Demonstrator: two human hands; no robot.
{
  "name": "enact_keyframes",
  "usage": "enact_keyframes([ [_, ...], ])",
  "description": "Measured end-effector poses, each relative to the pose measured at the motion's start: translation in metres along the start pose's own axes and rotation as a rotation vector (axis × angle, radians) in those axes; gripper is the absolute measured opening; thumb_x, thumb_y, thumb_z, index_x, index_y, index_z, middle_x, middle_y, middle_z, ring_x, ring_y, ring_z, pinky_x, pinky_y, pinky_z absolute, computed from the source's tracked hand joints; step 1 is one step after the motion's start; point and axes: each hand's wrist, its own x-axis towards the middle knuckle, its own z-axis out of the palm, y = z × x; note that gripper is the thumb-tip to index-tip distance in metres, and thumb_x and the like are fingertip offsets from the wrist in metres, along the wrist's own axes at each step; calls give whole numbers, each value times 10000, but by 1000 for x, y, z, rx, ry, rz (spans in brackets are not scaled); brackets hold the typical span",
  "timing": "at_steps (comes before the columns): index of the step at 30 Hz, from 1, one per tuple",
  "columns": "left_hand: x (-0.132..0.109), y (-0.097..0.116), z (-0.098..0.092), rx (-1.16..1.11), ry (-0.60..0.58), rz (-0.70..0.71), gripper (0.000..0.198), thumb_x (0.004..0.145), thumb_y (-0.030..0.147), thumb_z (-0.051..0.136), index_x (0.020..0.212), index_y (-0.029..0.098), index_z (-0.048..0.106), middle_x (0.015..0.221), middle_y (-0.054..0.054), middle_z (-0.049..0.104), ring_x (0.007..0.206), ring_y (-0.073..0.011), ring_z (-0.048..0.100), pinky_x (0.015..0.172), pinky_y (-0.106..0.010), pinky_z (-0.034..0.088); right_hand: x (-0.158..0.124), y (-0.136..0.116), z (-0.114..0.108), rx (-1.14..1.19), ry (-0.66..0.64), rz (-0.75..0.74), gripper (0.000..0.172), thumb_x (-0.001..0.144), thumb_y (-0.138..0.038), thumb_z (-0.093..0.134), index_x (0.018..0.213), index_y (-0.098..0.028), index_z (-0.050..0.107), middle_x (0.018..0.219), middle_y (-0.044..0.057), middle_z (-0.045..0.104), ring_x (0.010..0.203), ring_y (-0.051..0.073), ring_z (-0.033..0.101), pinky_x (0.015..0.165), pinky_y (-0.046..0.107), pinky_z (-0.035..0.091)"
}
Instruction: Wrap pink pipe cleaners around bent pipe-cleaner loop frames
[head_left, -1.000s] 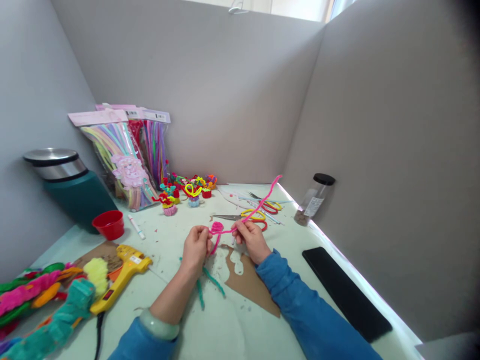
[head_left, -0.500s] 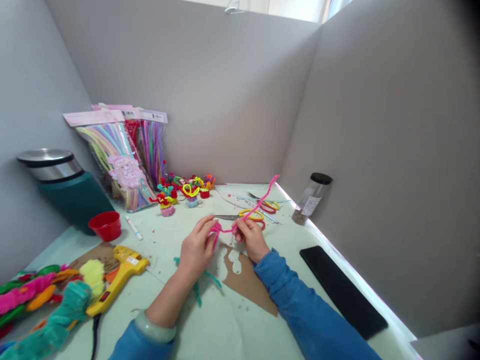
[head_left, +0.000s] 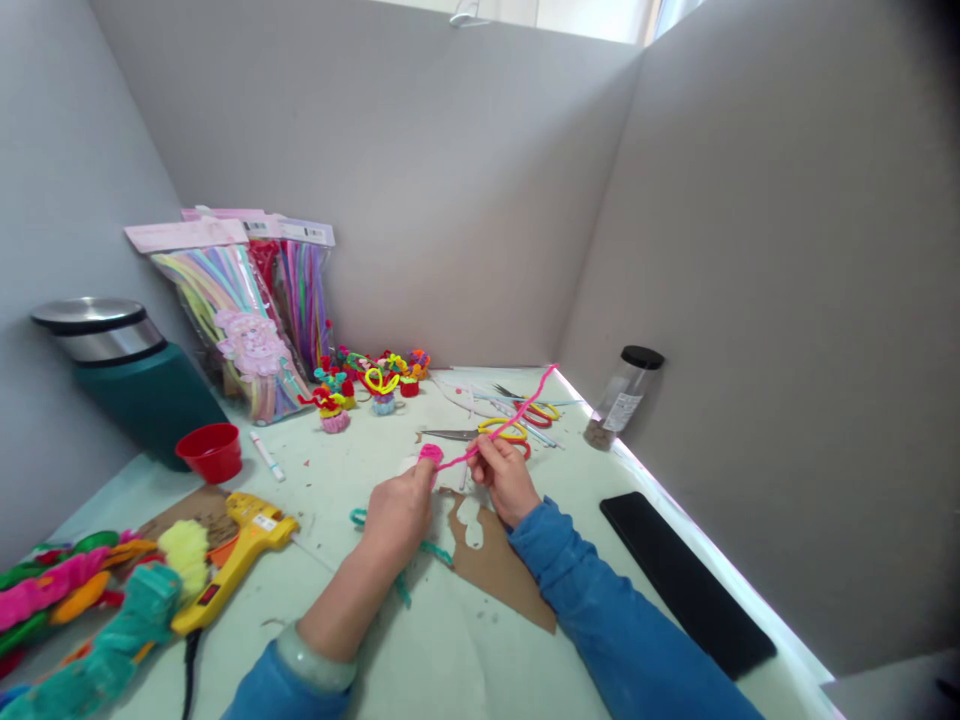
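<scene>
Between my hands runs a bright pink pipe cleaner [head_left: 529, 408]. My left hand [head_left: 397, 510] is closed on its coiled end, which shows as a small pink round above the thumb. Pinched in the fingers of my right hand [head_left: 504, 475] is the straight part, and its free tail slants up and to the right. Teal pipe cleaner pieces [head_left: 436, 551] lie on the table beneath my left wrist, partly covered by it. Below my right hand rests a cut piece of brown cardboard [head_left: 499, 570] with holes in it. Scissors [head_left: 450, 435] lie just beyond the hands.
A yellow glue gun [head_left: 247, 560], a red cup [head_left: 211, 453] and a teal bottle [head_left: 142, 370] stand or lie at left. Small pipe cleaner figures [head_left: 382, 395] and bagged pipe cleaners [head_left: 232, 310] are behind. A clear jar [head_left: 621, 400] and a black slab [head_left: 682, 585] are at right.
My left hand has turned and dropped slightly, so the pink coil now shows above its thumb. The pink tail's tip has come down a little; my right hand is nearly still.
</scene>
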Motion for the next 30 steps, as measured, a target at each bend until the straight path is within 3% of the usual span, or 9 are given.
enact_keyframes([
  [3, 3, 1, -1, 52, 31, -50, 58, 743, 214, 511, 775, 220, 559, 564, -21, 527, 547, -182, 496, 549, -234, 258, -1, 1, 2, -101, -26, -66, 301, 767, -427, 565, 725, -138, 640, 550, 4, 572, 421, 67, 430, 406, 193, 312],
  [5, 5, 1, -3, 8, 10, -23, 91, 776, 244, 477, 734, 221, 555, 561, -12, 533, 518, -163, 470, 541, -233, 255, -1, 2, 1, -145, -16, -100, 313, 777, -429, 549, 725, -137, 647, 534, 2, 562, 422, 70, 427, 411, 197, 315],
  [9, 4, 4, -9, -199, -103, 39, 163, 779, 339, 495, 703, 224, 583, 495, 22, 515, 479, -140, 446, 523, -220, 295, 5, 3, -5, -170, 57, -126, 337, 775, -459, 533, 730, -142, 639, 446, -29, 494, 399, 77, 404, 402, 200, 306],
  [15, -10, 4, -20, -381, -291, -141, 341, 749, 479, 509, 587, 183, 551, 416, 38, 468, 348, -96, 375, 387, -199, 269, 8, 3, -10, -151, 87, -119, 323, 766, -459, 543, 709, -151, 623, 419, -46, 468, 372, 70, 385, 389, 196, 285],
  [18, -21, 1, -37, -378, -383, -213, 351, 728, 489, 535, 594, 166, 562, 415, 38, 463, 339, -82, 362, 365, -190, 254, 7, 2, -8, -132, 64, -102, 310, 754, -450, 559, 692, -152, 617, 487, -30, 520, 383, 62, 401, 384, 192, 290],
  [22, -33, 4, -72, -398, -664, -306, 332, 720, 469, 563, 611, 156, 564, 505, -5, 552, 361, -79, 396, 368, -189, 269, 5, 2, -5, -134, 45, -91, 309, 757, -442, 563, 681, -146, 610, 519, -20, 539, 393, 58, 411, 382, 186, 293],
  [23, -32, 7, -80, -417, -683, -310, 320, 722, 458, 567, 621, 155, 571, 520, -13, 562, 383, -86, 421, 386, -190, 294, 4, 2, -5, -140, 32, -90, 309, 759, -440, 563, 678, -145, 611, 519, -18, 541, 395, 59, 414, 384, 186, 294],
  [26, -21, 19, -90, -489, -503, -274, 300, 729, 437, 569, 629, 155, 582, 534, -18, 561, 425, -95, 448, 423, -197, 336, -1, 2, -1, -160, -21, -86, 311, 768, -434, 560, 670, -144, 613, 515, -13, 548, 402, 63, 421, 395, 188, 304],
  [30, 5, 33, -62, -417, -172, -81, 199, 668, 365, 637, 716, 172, 629, 658, -30, 620, 559, -134, 529, 509, -215, 399, -7, 0, 5, -184, -77, -95, 318, 780, -426, 551, 647, -142, 606, 499, -14, 535, 406, 68, 420, 411, 197, 314],
])
